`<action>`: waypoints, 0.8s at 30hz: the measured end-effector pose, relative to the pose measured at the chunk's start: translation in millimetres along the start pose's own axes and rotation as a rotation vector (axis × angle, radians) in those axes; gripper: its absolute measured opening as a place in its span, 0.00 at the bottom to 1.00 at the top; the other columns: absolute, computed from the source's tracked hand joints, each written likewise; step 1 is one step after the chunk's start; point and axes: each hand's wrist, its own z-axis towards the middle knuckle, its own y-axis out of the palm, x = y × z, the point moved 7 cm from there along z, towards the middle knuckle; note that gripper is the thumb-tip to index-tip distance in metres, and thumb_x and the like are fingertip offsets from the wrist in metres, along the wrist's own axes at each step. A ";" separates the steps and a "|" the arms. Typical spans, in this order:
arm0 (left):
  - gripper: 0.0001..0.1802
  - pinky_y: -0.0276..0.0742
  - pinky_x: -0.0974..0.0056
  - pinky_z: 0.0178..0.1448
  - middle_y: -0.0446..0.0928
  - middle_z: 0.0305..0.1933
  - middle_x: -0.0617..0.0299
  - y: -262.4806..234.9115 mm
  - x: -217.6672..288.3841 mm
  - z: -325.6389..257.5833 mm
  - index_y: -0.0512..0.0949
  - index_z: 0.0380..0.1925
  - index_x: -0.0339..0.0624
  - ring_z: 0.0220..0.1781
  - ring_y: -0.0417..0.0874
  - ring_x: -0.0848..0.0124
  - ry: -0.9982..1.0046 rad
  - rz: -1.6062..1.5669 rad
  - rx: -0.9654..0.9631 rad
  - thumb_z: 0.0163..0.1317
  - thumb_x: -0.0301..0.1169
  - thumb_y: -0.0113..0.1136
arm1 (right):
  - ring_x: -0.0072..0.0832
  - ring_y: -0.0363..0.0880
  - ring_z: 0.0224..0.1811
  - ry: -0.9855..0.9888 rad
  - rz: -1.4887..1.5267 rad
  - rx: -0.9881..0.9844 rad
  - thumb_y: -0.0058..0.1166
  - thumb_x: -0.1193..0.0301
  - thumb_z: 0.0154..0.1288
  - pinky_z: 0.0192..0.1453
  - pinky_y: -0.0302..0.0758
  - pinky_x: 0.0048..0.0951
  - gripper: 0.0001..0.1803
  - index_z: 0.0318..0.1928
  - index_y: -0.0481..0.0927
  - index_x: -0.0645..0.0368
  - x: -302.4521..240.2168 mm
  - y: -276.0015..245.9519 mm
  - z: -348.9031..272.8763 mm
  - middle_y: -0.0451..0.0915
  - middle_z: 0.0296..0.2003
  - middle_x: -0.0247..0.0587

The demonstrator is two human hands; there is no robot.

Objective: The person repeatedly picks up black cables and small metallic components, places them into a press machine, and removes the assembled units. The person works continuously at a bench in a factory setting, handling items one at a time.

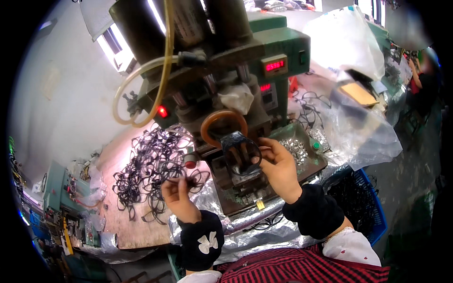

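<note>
A red-and-black striped garment (302, 263) is seen nearest, below both hands. A thin black loop (259, 162) is pinched by the right hand (279, 167), the nearer one; it lies to that hand's left, at the press (285, 42), its long axis unclear. Another black loop (192, 183) appears gripped by the left hand (179, 195), beside a tangled pile (141, 172) on the wooden tabletop (134, 239); farther left, a pale wall (56, 94) is seen.

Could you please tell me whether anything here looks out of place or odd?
A crumpled whitish wad sits against the machine, just above the orange-brown ring, looking odd on such equipment. The black loops to the left lie tangled, which looks untidy.
</note>
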 end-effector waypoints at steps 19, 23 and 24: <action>0.07 0.76 0.73 0.43 0.82 0.34 0.60 134.6 97.4 -44.1 0.77 0.38 0.31 0.35 0.82 0.77 0.059 0.118 -0.663 0.61 0.20 0.64 | 0.46 0.68 0.65 -0.410 -1.481 0.272 0.65 0.69 0.52 0.50 0.75 0.48 0.11 0.36 0.81 0.57 22.0 -110.8 15.7 0.77 0.52 0.46; 0.06 0.72 0.76 0.40 0.82 0.35 0.62 134.5 97.9 -44.3 0.76 0.37 0.35 0.33 0.79 0.81 0.067 0.161 -0.652 0.62 0.19 0.64 | 0.44 0.77 0.48 -0.424 -1.236 0.305 0.63 0.70 0.53 0.45 0.74 0.43 0.07 0.31 0.79 0.57 8.7 -118.1 26.8 0.81 0.37 0.42; 0.06 0.72 0.75 0.40 0.82 0.35 0.62 134.4 97.2 -44.5 0.76 0.37 0.35 0.33 0.79 0.80 0.087 0.172 -0.665 0.62 0.19 0.64 | 0.44 0.78 0.45 -0.384 -1.180 0.317 0.62 0.70 0.54 0.45 0.74 0.43 0.06 0.31 0.79 0.57 9.9 -119.3 29.5 0.81 0.34 0.42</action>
